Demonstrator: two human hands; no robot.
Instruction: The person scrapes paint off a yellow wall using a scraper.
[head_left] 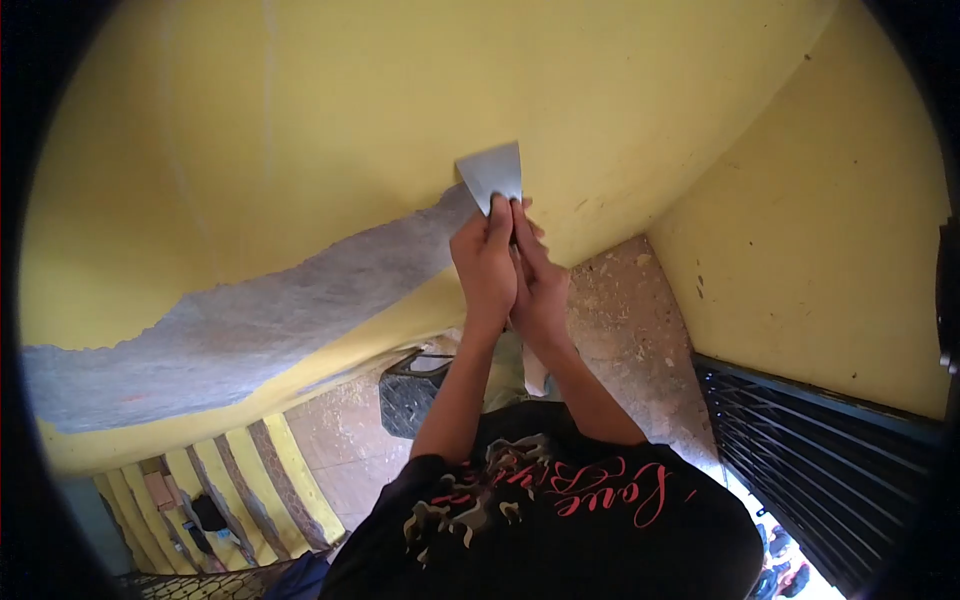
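Both of my hands are wrapped round the handle of a metal scraper (493, 172), whose wide blade lies against the yellow wall (350, 120). My left hand (485, 270) is on the left side of the handle, its thumb pointing up toward the blade. On the right side, my right hand (541, 290) presses against it, with fingers partly hidden behind the handle. A long grey patch of bare wall (300, 310) with a ragged upper edge runs from the far left up to the blade's left side.
A dark stool-like object (408, 398) stands below the wall, on the speckled floor (625, 320). Yellow-edged steps (290, 480) with several items are at lower left. A dark metal gate (820, 460) is at lower right, beside another yellow wall (830, 260).
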